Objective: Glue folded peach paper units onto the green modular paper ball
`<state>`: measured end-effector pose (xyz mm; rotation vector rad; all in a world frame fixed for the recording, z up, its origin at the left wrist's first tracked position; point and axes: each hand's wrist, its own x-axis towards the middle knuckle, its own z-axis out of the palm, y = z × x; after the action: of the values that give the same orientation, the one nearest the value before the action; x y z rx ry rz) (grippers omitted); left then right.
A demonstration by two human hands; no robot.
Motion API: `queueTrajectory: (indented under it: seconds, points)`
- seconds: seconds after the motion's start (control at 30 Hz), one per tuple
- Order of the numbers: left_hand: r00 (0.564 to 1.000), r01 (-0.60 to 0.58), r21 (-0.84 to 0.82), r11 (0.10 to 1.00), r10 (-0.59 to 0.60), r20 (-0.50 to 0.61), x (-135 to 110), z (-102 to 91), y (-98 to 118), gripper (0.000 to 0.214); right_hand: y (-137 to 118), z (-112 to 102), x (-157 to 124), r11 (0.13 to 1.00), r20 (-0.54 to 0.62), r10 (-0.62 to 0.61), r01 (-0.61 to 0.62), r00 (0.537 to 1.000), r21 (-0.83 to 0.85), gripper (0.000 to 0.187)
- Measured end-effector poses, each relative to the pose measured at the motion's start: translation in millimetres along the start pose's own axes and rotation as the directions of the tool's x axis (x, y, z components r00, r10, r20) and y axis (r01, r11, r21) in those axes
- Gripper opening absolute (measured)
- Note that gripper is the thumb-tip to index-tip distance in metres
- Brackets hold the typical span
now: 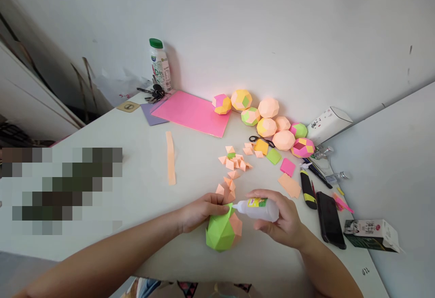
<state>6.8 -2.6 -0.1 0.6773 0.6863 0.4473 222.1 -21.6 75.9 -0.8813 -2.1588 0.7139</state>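
"Head view: what is each hand holding?"

"The left hand (204, 209) pinches a pointed flap at the top of a many-faced green paper ball (220, 237), thumb and fingers pressed narrow on it. The right hand (285, 221) has its fingers wrapped around a translucent squeeze bottle (263, 209) with a yellow and green label, tipped on its side."

"Why on its side?"

"Seemingly so that its thin nozzle (237, 207) points at the pinched flap, which the left hand appears to steady."

"And where is the ball?"

"Close to the wearer, at the near side of the pale counter (142, 171), with a peach section (237, 229) on its right. Whether it rests on the counter or is held just above, I cannot tell from this angle."

"What surrounds it?"

"Just beyond are folded peach pieces (234, 163), probably set there for easy reach. Faceted paper balls (283, 140) cluster farther back, out of the working space. Scissors (263, 140) lie near coloured paper squares (273, 156). Along the right are a cutter (308, 189) and a phone (330, 220); a large pink sheet (190, 113) lies back left."
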Motion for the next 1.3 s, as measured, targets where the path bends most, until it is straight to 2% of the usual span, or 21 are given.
queueTrajectory:
  seconds: [0.17,0.43,0.8,1.3]
  points:
    - [1.0,-0.007,-0.005,1.0,0.007,0.006,0.7,-0.3,-0.1,0.022,-0.5,0.3,0.3,1.0,-0.019,0.002,-0.002,1.0,0.001,0.045]
    - [1.0,-0.018,-0.018,1.0,0.019,0.025,-0.2,-0.1,-0.9,0.022,-5.1,-0.7,3.6,0.999,0.043,-0.047,0.046,0.998,0.025,0.045]
    - [1.0,-0.012,0.05,0.999,0.011,0.011,-1.7,0.6,0.0,0.023,-5.5,-1.3,3.0,1.0,-0.024,0.01,-0.009,1.0,0.024,0.044]
    - [0.999,-0.013,0.058,0.998,0.011,0.031,-1.4,0.4,-0.5,0.027,-6.5,0.3,3.2,0.998,-0.088,0.054,-0.05,0.995,0.04,0.042]
